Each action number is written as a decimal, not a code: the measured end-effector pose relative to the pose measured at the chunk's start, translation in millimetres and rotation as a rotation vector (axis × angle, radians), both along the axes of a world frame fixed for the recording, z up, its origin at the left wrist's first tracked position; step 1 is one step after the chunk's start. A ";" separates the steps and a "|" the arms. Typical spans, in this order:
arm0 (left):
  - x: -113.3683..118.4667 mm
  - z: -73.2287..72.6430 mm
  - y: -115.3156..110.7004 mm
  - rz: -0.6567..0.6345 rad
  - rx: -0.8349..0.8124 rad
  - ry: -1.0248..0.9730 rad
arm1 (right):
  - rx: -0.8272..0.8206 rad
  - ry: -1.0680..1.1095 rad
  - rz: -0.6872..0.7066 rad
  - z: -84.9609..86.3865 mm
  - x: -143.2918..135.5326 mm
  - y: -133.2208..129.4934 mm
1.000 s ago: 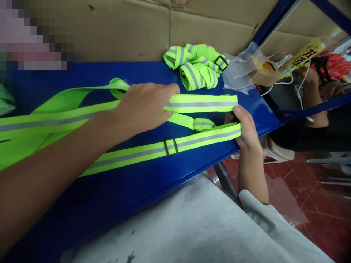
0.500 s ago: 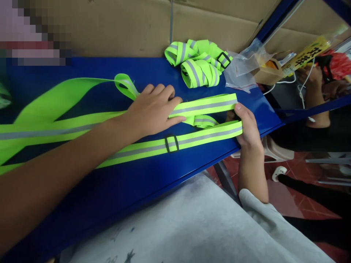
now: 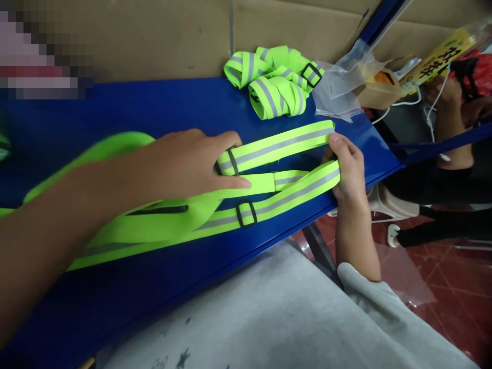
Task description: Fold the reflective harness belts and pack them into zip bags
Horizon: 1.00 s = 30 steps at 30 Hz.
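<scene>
a neon yellow-green reflective strap harness (image 3: 269,177) lies in long bands across a blue table (image 3: 172,107), running from the left edge to the near right corner. the left hand (image 3: 188,164) lies palm down on the middle of the bands, fingers closed over the far band beside a black slide buckle (image 3: 231,161). the right hand (image 3: 348,169) has its grip clenched on the right ends, thumb on top of the far band and fingers under the near one. a second black buckle (image 3: 246,213) sits on the near band.

the webbing looks light, soft and floppy, likely to sag and twist unless kept taut (the grey stripe seems smoother than the weave). the flat ends and the spots beside the buckles seem the surest places to take hold.

at the far side rests a folded bundle of straps (image 3: 274,82) beside clear plastic bags (image 3: 340,84). the harness's left end runs out of view, and the left forearm hides part of it. another person's arm (image 3: 449,123) shows at far right. a blurred patch covers the far left corner.
</scene>
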<state>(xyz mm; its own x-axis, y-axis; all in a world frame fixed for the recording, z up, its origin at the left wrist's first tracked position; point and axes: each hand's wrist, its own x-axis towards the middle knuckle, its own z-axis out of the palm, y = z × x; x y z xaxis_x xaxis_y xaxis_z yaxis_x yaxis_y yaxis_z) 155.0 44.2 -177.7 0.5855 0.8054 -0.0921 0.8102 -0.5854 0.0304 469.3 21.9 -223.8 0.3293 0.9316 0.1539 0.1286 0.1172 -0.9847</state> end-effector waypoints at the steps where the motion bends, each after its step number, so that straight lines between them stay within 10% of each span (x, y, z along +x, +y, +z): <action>1: 0.4 -4.0 -1.8 -0.016 -0.005 -0.037 | 0.019 -0.070 -0.035 -1.8 1.6 0.5; 9: 6.5 -30.2 -17.5 -0.196 0.152 -0.150 | 0.022 -0.469 -0.016 -14.7 22.5 3.6; 19: 40.6 -3.2 -59.1 -0.192 0.195 -0.184 | -0.009 -0.562 -0.035 -14.6 22.3 6.2; 30: 55.7 -19.8 -72.0 -0.264 0.259 -0.192 | -0.003 -0.581 -0.014 -10.8 21.0 4.4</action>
